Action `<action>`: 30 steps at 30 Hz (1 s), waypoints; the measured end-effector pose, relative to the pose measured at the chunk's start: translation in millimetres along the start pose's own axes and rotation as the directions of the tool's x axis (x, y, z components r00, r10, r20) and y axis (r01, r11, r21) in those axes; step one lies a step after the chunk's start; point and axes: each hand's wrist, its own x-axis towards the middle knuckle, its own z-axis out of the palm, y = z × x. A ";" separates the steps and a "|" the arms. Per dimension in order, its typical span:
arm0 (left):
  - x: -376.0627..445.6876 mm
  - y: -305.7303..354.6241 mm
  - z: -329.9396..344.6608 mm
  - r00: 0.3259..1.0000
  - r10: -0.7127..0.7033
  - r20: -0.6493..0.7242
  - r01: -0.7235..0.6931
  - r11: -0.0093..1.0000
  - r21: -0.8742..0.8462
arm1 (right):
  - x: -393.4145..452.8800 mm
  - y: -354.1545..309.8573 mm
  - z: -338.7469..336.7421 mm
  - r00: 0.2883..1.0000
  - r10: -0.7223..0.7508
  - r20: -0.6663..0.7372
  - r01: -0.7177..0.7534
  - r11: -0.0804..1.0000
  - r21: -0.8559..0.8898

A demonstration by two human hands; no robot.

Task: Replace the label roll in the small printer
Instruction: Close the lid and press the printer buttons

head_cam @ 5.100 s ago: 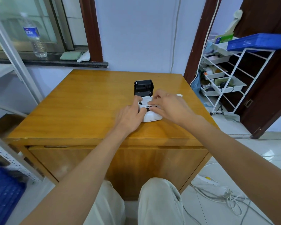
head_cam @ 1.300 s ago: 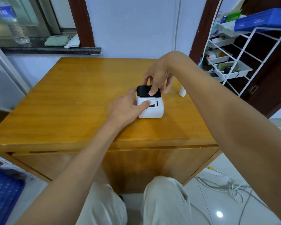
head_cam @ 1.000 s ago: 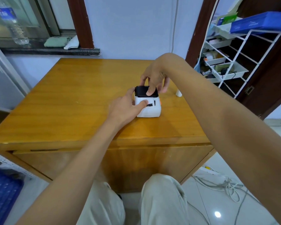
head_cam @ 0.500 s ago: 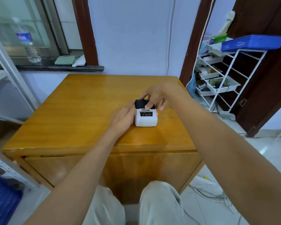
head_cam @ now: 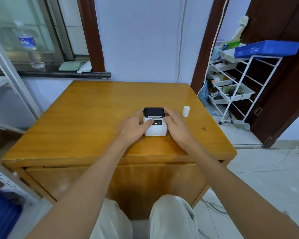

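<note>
A small white printer point(head_cam: 156, 128) with a black lid sits on the wooden table point(head_cam: 86, 118), lid closed. My left hand point(head_cam: 134, 125) grips its left side, thumb resting on the front face beside the small display. My right hand point(head_cam: 175, 125) holds its right side, fingers against the lid's edge. A white label roll point(head_cam: 186, 111) stands upright on the table, to the right of the printer and apart from both hands.
A white wire rack point(head_cam: 238, 87) with trays and a blue crate stands right of the table by a dark door. A water bottle point(head_cam: 30, 49) and cloths rest on the window ledge at back left. Cables lie on the floor at right.
The lid, open five seconds ago, is now closed. My right hand has come off the top of the lid and moved to the printer's right side. My left hand stays on the left side.
</note>
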 end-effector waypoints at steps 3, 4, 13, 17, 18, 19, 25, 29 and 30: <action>0.7 0.0 -0.1 1.000 -0.016 -0.008 0.016 1.000 -0.015 | -0.8 2.0 -0.5 1.000 -0.003 0.007 0.003 1.000 0.020; 0.9 -0.3 0.0 1.000 -0.024 -0.005 0.024 0.999 -0.040 | -1.2 2.1 -1.0 1.000 0.000 0.021 0.000 1.000 0.021; 0.3 6.4 0.5 1.000 -0.023 -0.012 0.024 0.998 0.066 | 3.9 -1.2 -2.7 0.998 -0.034 0.060 0.042 0.987 -0.156; -0.7 6.9 -0.2 1.000 -0.019 -0.006 0.019 0.997 0.071 | 3.3 -1.6 1.0 0.997 -0.070 0.046 0.078 0.970 -0.228; -0.3 6.0 0.4 1.000 -0.009 -0.008 0.009 0.996 0.083 | 3.2 -1.5 1.0 0.996 -0.073 0.047 0.082 0.968 -0.237; 0.5 5.2 1.0 1.000 0.000 -0.013 0.001 0.995 0.101 | 2.9 -1.7 0.9 0.996 -0.071 0.049 0.081 0.966 -0.244; 2.3 3.0 2.3 1.000 -0.004 0.000 0.004 0.994 0.109 | 1.6 -0.4 1.1 0.996 -0.075 0.042 0.084 0.961 -0.264; 4.4 1.2 2.3 1.000 0.000 -0.002 0.000 0.995 0.102 | 2.5 0.2 1.0 0.996 -0.076 0.046 0.086 0.956 -0.282; 5.2 -0.1 2.4 1.000 -0.004 0.007 0.003 0.998 0.069 | 2.7 0.3 1.0 0.996 -0.067 0.051 0.079 0.957 -0.280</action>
